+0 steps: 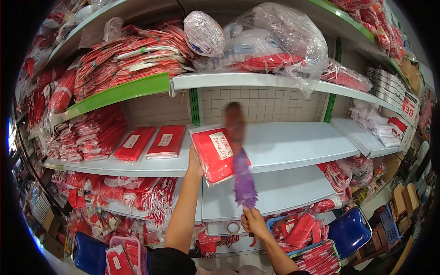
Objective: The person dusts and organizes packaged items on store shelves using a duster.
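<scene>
My left hand (pixel 195 161) grips the left edge of a flat red cloth packet (pixel 211 164) in clear plastic, with a handwritten white label on it. The packet is tilted in front of the middle shelf. Lower down on the right, my right hand (pixel 255 222) is closed round the handle of a feather duster (pixel 245 183), purple near the hand and brown at its blurred tip. The duster stands upright and overlaps the packet's right side. Two similar labelled red packets (pixel 165 142) (pixel 134 144) lie on the shelf to the left.
The pale middle shelf (pixel 293 142) runs across in front of me. Above, an upper shelf (pixel 238 80) carries piled red packets and plastic bags (pixel 275 41). Baskets of red goods (pixel 316 256) and blue stools (pixel 350 233) stand below. A tape roll (pixel 233 228) sits low in the middle.
</scene>
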A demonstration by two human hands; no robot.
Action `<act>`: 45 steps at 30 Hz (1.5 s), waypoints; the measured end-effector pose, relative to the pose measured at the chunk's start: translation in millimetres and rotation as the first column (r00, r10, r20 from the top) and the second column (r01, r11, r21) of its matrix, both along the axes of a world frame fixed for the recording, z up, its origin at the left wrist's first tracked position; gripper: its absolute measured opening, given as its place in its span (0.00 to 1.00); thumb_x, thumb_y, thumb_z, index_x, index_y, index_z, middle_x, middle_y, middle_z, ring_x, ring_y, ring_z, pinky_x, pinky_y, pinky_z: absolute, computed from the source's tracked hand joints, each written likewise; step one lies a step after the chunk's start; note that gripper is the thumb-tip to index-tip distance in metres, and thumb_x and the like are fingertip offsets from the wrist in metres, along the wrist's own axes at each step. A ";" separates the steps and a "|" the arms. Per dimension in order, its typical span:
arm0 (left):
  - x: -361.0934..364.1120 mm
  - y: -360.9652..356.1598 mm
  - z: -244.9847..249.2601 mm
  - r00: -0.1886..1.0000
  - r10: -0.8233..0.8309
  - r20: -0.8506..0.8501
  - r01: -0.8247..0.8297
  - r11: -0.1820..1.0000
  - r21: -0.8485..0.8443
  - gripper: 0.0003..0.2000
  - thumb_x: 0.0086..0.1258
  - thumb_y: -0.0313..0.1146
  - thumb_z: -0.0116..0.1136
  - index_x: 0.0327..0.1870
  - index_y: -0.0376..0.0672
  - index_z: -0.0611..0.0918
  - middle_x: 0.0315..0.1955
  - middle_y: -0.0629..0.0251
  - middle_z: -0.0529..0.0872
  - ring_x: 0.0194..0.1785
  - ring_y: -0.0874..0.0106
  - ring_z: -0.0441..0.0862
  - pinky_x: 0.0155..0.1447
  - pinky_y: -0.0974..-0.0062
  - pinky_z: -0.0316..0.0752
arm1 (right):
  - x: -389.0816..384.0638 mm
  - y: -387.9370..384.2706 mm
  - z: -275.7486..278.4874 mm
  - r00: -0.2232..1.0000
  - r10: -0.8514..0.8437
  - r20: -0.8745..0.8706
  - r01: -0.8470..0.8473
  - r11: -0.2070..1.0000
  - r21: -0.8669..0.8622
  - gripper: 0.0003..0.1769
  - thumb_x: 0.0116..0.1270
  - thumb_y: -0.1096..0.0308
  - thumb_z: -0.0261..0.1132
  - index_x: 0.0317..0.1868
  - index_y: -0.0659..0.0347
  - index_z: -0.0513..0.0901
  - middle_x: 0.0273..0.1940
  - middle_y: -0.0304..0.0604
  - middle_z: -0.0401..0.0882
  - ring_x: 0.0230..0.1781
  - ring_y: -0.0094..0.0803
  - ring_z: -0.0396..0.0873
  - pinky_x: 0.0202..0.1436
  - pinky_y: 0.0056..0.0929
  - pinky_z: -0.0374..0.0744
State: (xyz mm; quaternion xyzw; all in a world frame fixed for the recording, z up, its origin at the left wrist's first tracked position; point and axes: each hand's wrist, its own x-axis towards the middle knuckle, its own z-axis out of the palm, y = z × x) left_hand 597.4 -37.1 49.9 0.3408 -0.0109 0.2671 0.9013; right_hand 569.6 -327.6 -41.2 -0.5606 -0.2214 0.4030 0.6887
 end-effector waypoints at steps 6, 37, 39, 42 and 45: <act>-5.9 -15.8 6.6 0.975 0.157 -0.156 -0.152 0.987 0.043 0.44 0.60 0.74 0.30 0.58 0.40 0.70 0.48 0.54 0.79 0.48 0.61 0.79 0.55 0.59 0.73 | 29.2 3.0 31.5 0.980 0.172 0.104 -0.173 0.985 -0.006 0.18 0.74 0.55 0.49 0.28 0.55 0.62 0.16 0.28 0.54 0.10 0.15 0.51 0.11 0.19 0.49; -15.4 -19.5 12.6 1.000 -0.022 0.009 0.023 0.995 -0.099 0.42 0.57 0.72 0.45 0.57 0.39 0.72 0.54 0.56 0.78 0.51 0.60 0.79 0.54 0.62 0.76 | 22.6 -11.2 -8.0 0.960 -0.182 0.211 0.189 0.982 -0.015 0.16 0.73 0.59 0.52 0.28 0.57 0.65 0.16 0.30 0.58 0.11 0.16 0.54 0.11 0.19 0.53; -14.8 -17.9 8.1 0.995 -0.006 -0.099 0.008 1.000 0.025 0.34 0.61 0.62 0.51 0.55 0.38 0.74 0.50 0.55 0.80 0.49 0.61 0.81 0.53 0.62 0.77 | 29.5 -11.7 11.1 0.962 -0.273 0.010 0.271 0.959 0.088 0.12 0.71 0.60 0.53 0.31 0.55 0.65 0.16 0.30 0.57 0.10 0.17 0.53 0.11 0.19 0.52; -22.8 -27.5 7.1 0.988 -0.089 -0.124 0.089 0.996 -0.001 0.23 0.65 0.45 0.55 0.53 0.36 0.75 0.47 0.54 0.82 0.47 0.61 0.81 0.54 0.62 0.76 | 50.9 -20.5 36.9 0.977 -0.194 -0.085 0.208 0.954 0.217 0.10 0.66 0.58 0.55 0.36 0.54 0.66 0.19 0.30 0.57 0.11 0.16 0.50 0.13 0.18 0.50; -40.8 -52.3 16.9 0.970 -0.220 -0.102 0.217 0.975 -0.042 0.18 0.66 0.39 0.55 0.52 0.36 0.76 0.44 0.55 0.83 0.45 0.63 0.82 0.53 0.63 0.77 | 58.1 -14.5 56.1 0.976 -0.051 -0.212 0.131 0.914 0.383 0.11 0.68 0.56 0.54 0.37 0.54 0.68 0.23 0.32 0.64 0.13 0.17 0.50 0.16 0.18 0.53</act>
